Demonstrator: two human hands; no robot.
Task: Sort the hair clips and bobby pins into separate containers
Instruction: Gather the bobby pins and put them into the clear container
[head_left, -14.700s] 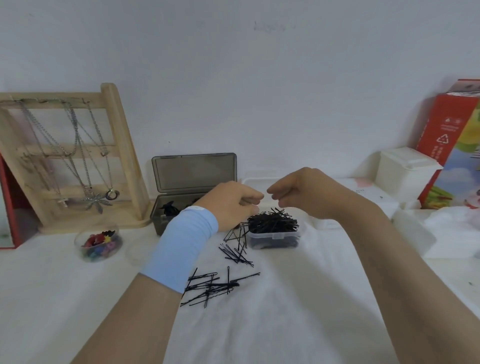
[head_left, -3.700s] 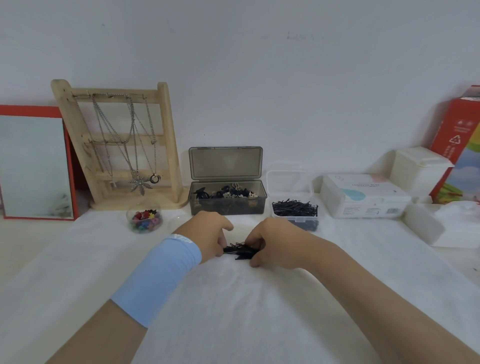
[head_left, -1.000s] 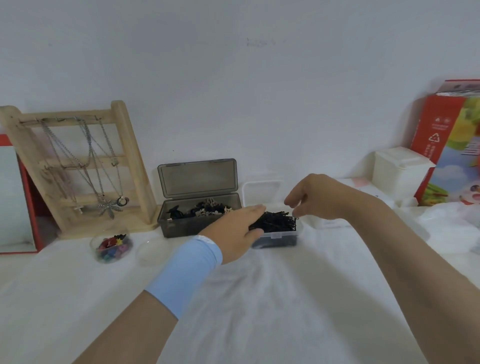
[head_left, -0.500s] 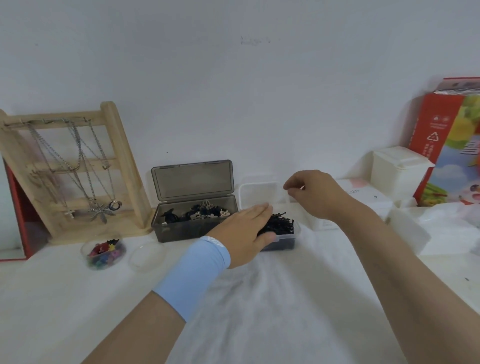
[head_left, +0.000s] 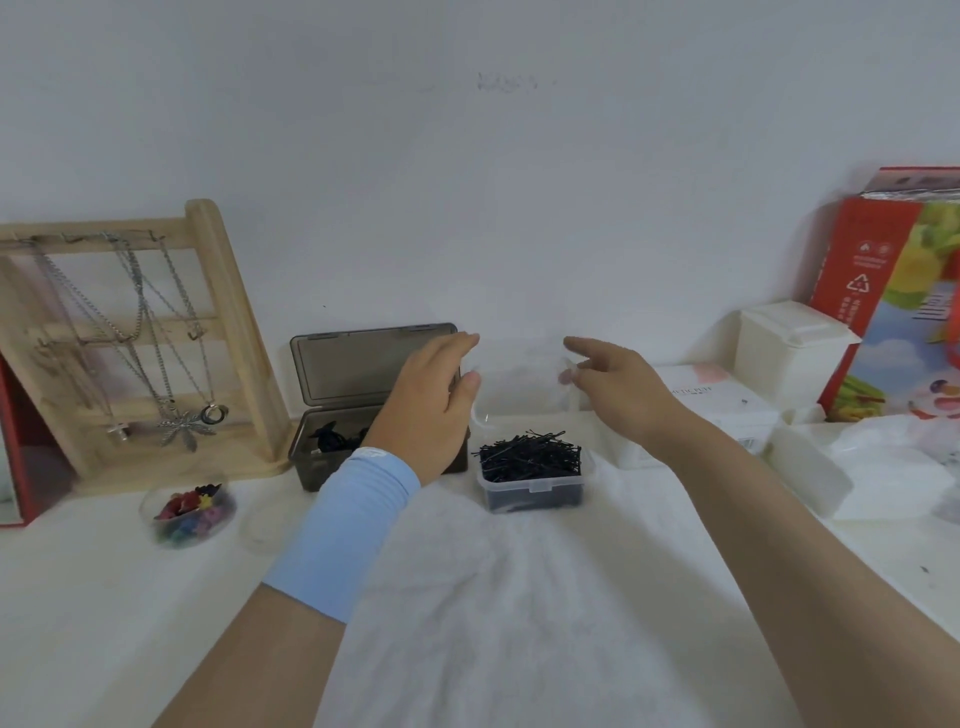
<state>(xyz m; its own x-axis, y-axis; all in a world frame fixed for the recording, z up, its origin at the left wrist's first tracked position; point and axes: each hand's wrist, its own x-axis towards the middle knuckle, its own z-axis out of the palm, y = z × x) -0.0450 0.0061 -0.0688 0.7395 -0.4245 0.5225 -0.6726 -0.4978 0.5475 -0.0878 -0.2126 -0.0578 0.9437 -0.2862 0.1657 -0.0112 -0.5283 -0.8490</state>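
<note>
Clear plastic, nearly lost against the pale wall, stands between two sets of fingers. Those of the left hand lie straight and pressed together, the thumb at the left edge of the upright clear lid. The right hand reaches its forefinger forward with the thumb just under it at the lid's right edge. Whether that pair pinches the lid cannot be told through the transparent sheet.

Below the lid, the bobby pins are heaped above the rim of the small clear box. Dark hair clips sit in the grey box just to its left, half hidden by the left wrist and its blue wristband. Both boxes rest on the white cloth.

The thin, hinged lid looks light, springy and slick. It is best held by its two side edges and pressed down evenly, since the overfull pins may resist closing or spill. A round dish of coloured clips sits near a wooden necklace stand.
</note>
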